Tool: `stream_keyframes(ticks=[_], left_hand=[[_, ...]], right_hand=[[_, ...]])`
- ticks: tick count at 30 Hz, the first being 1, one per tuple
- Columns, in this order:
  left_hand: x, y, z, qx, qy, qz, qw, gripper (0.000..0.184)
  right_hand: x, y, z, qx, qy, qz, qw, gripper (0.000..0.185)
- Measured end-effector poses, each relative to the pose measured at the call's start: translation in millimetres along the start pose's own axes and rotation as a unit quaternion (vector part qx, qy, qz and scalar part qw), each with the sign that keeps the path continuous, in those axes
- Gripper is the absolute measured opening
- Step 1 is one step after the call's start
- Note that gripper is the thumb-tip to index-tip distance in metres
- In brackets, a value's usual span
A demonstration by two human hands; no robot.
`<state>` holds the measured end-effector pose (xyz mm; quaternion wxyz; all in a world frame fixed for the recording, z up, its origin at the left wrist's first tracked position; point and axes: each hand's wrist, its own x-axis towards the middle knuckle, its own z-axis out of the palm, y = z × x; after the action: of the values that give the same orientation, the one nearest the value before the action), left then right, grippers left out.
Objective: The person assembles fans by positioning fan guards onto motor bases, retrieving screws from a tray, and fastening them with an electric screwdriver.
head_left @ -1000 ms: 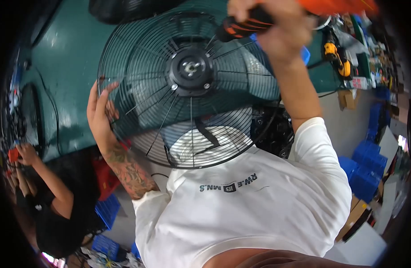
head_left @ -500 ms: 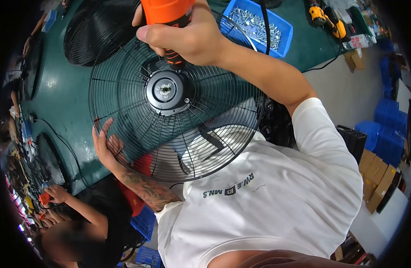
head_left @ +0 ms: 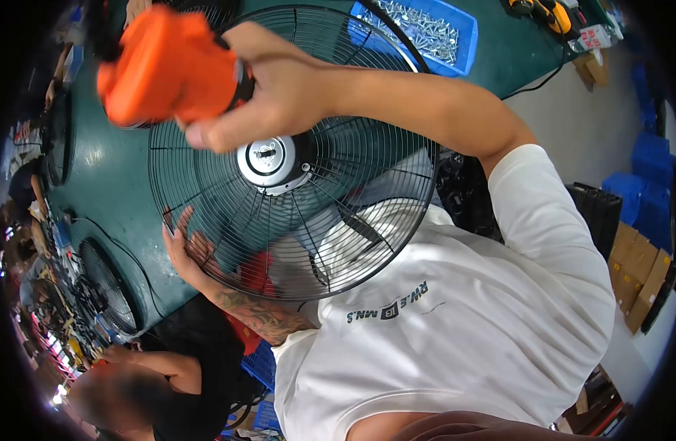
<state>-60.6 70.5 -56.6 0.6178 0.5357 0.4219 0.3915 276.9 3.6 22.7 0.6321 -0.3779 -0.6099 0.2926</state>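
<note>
My right hand [head_left: 268, 95] is closed round an orange power screwdriver [head_left: 169, 70], held above the upper left of a black wire fan guard [head_left: 338, 250]. The tool is blurred, and its tip is hidden from me. At the guard's centre sits a round silver-and-black motor [head_left: 268, 165], partly covered by my right hand, with screws showing at its edge. My left hand [head_left: 187, 246] grips the guard's left rim, some fingers seen through the wires. The guard stands tilted between my shirt and the green table [head_left: 125, 184].
A blue tray [head_left: 466, 55] of loose screws sits at the far edge of the guard. Yellow-and-black power tools [head_left: 547, 15] lie at the upper right. At left are another fan guard [head_left: 110, 283], a cable and a co-worker in black [head_left: 206, 353]. Cardboard boxes [head_left: 635, 275] stand right.
My right hand has swung the screwdriver from above the motor towards the left, turning it onto its side. My left hand keeps its place on the guard's rim.
</note>
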Motion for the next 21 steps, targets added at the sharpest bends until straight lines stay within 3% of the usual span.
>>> stream_keyframes(ticks=[6,8,10,12,17,18,20,21], left_hand=[[-3.4,3.9,16.3,-0.019,0.049,0.014,0.998,0.055],[-4.4,3.1,14.6,-0.024,0.044,0.019,0.999,0.055],[-2.2,-2.9,2.5,-0.02,0.021,0.013,1.0,0.056],[-2.5,-8.0,-6.6,-0.012,-0.001,0.01,1.0,0.057],[-9.2,3.8,-2.5,0.056,0.065,-0.026,0.996,0.052],[-11.6,3.6,-3.2,0.065,0.09,-0.041,0.993,0.05],[-15.3,8.4,3.0,0.104,0.129,-0.022,0.986,0.045],[-14.8,11.0,-2.6,0.164,0.192,0.038,0.967,0.043]], right_hand=[[-3.0,4.5,-4.1,-0.059,0.054,-0.012,0.997,0.023],[-2.3,7.1,-5.4,-0.092,0.04,0.002,0.995,0.031],[-0.6,3.7,-1.4,-0.105,0.118,0.045,0.986,0.029],[4.8,2.7,2.3,-0.068,0.125,0.025,0.989,0.028],[33.5,-46.9,-28.4,0.114,0.054,0.02,0.992,0.023],[34.6,-60.5,-37.6,0.074,0.083,-0.011,0.994,0.033],[46.8,-47.0,-71.8,0.122,0.111,-0.193,0.967,0.014],[34.1,-52.4,-95.2,0.086,0.151,-0.241,0.955,0.023]])
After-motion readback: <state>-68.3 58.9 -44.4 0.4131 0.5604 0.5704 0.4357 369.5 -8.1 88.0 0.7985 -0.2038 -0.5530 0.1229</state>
